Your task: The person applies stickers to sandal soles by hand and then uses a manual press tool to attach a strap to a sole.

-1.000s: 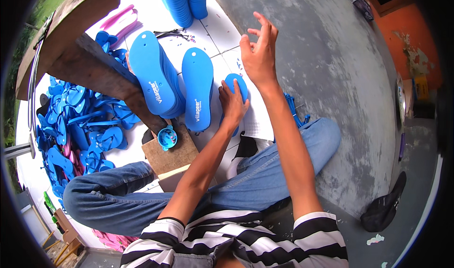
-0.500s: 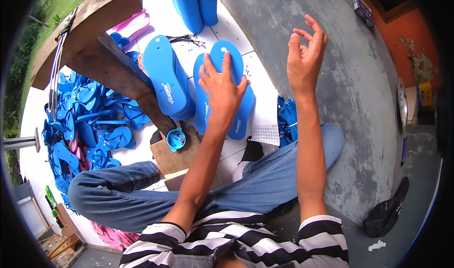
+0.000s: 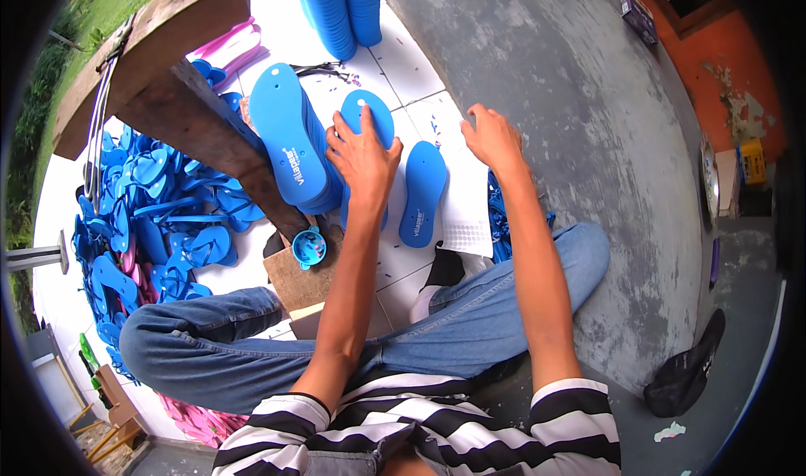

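My left hand [image 3: 363, 155] is on a blue flip-flop sole [image 3: 369, 111]. Its fingers and thumb grip the sole's edges, with one finger reaching over the top, and hide much of its middle. To the right, apart from it, a second blue sole [image 3: 425, 186] lies on the white tiles. Beyond that sole's upper right my right hand [image 3: 494, 140] hovers, fingers bent and tips apart, with nothing visible in them. Left of my left hand stands a stack of matching blue soles [image 3: 290, 140].
A wooden post [image 3: 201, 115] rises at the left beside a heap of blue flip-flops [image 3: 168, 216]. A small blue bowl [image 3: 309, 247] sits by a wooden board [image 3: 285, 276]. Taller sole stacks [image 3: 336, 14] stand at the back. Blue straps [image 3: 501, 224] lie near my right knee.
The two soles, overlapping before, now lie apart, and the right one shows whole. My right hand has come down and left from its raised position. My left hand has shifted slightly left and down.
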Available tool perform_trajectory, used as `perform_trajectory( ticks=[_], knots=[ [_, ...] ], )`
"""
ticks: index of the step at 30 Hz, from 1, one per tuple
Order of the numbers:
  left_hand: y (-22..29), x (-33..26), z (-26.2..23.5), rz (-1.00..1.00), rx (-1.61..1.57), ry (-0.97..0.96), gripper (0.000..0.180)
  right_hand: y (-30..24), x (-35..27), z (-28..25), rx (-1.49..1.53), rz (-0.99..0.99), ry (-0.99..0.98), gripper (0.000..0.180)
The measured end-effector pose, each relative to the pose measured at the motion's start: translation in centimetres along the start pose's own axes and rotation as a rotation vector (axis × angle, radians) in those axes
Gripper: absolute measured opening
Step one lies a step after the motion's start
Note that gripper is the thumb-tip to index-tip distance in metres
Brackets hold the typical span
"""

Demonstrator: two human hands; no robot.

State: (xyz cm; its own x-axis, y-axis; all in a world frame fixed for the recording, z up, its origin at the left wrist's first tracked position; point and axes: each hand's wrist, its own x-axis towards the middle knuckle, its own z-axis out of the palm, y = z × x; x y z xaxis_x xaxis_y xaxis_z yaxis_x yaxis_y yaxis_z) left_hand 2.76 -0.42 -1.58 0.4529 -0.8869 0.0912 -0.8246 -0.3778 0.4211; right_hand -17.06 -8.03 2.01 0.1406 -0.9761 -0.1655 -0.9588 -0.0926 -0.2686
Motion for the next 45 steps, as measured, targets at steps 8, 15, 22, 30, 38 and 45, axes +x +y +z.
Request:
perform_trajectory(
  ticks=[8, 15, 22, 30, 38, 45],
  knots=[
    [-0.2, 0.3, -0.9, -0.047, -0.121, -0.075, 0.093, 2.9, 0.6, 6.7, -0.179, 0.353, -0.289, 0.053],
    [-0.6, 0.3, -1.1, -0.035, -0.124, -0.119, 0.100, 5.0, 1.0, 10.3, -0.181, 0.439, -0.327, 0.050],
    [-1.2, -0.4, 0.0, 0.095, -0.028, 0.051, 0.097, 5.0, 0.9, 11.1, -0.225, 0.405, -0.333, 0.041],
    [2.5, -2.1, -2.6, 0.269, -0.456, 0.182, 0.048, 4.5, 2.1, 8.5, 0.084, 0.383, -0.072, 0.059],
    [3.3, -4.0, -0.3, 0.319, -0.910, -0.464, 0.091, -4.3, -2.1, -5.4, 0.649, 0.120, 0.083, 0.087],
    [2.6, -2.5, -0.4, 0.015, -1.475, -0.387, 0.057, -5.4, -2.3, -7.5, 1.027, -0.111, -0.164, 0.082]
  ],
)
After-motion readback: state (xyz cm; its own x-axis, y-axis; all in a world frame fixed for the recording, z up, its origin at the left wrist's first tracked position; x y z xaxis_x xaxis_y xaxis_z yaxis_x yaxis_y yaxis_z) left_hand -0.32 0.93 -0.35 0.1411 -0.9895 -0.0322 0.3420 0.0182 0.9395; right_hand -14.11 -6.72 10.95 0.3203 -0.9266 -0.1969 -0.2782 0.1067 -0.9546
